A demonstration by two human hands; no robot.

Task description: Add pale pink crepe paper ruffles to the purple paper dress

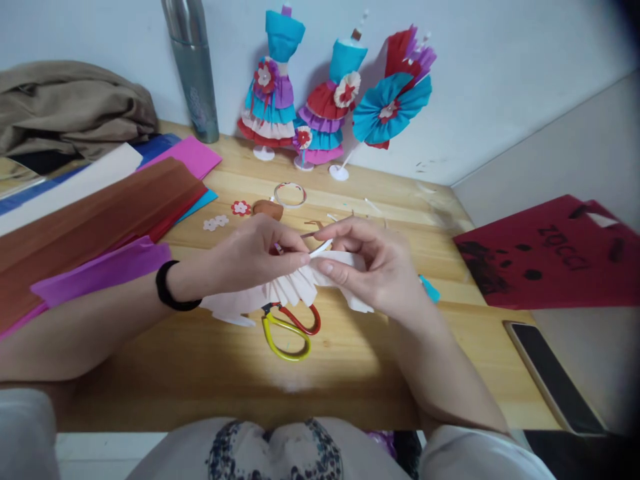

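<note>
A strip of pleated white paper (293, 288) is held between both hands above the wooden table (350, 360). The left hand (253, 257) is closed on the paper's upper edge, its thumb and forefinger pinched together, and a black band (167, 288) is worn on that wrist. The right hand (373, 267) is curled around the paper's other end, with the thumb pressed on the folded edge; a thin stick (320, 232) is seen just behind the fingertips of both hands, but whether it is gripped cannot be told. Directly below the paper, a pair of scissors (290, 327) with yellow and red handles is laid on the table. Far behind the paper, against the wall, three paper dress figures (320, 100) are stood, and a metal flask (195, 73) is placed left of them. Left of the paper, sheets of coloured paper (100, 220) are stacked. Right of the paper, a red bag (550, 260) and a phone (555, 373) are laid.
</note>
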